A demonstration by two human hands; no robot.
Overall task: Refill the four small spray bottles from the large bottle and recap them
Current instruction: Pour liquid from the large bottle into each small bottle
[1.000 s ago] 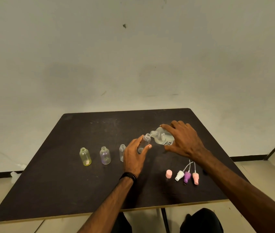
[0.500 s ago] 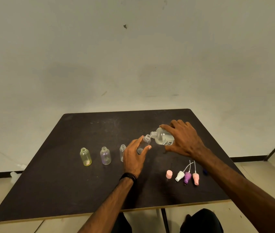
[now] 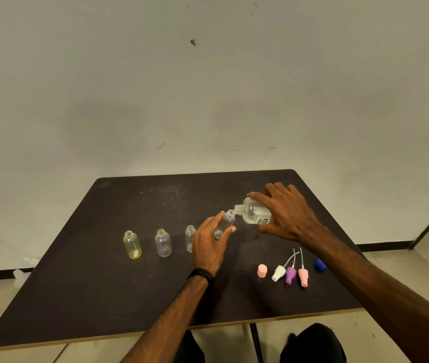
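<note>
My left hand grips a small clear spray bottle, tilted to the right, uncapped. My right hand holds the large clear bottle tipped sideways, its open neck touching the small bottle's mouth. Three more uncapped small bottles stand in a row to the left: a yellowish one, a purplish one and a clear one, partly hidden by my left hand. On the dark table, near my right forearm, lie a pink cap and white, purple and pink spray heads.
A blue cap lies by my right forearm near the table's right edge. A pale wall rises behind the table. The table's front edge runs close to my knees, and the floor shows on both sides.
The large bottle has been raised and tipped a little more against the small bottle's mouth. Both hands otherwise stay in place.
</note>
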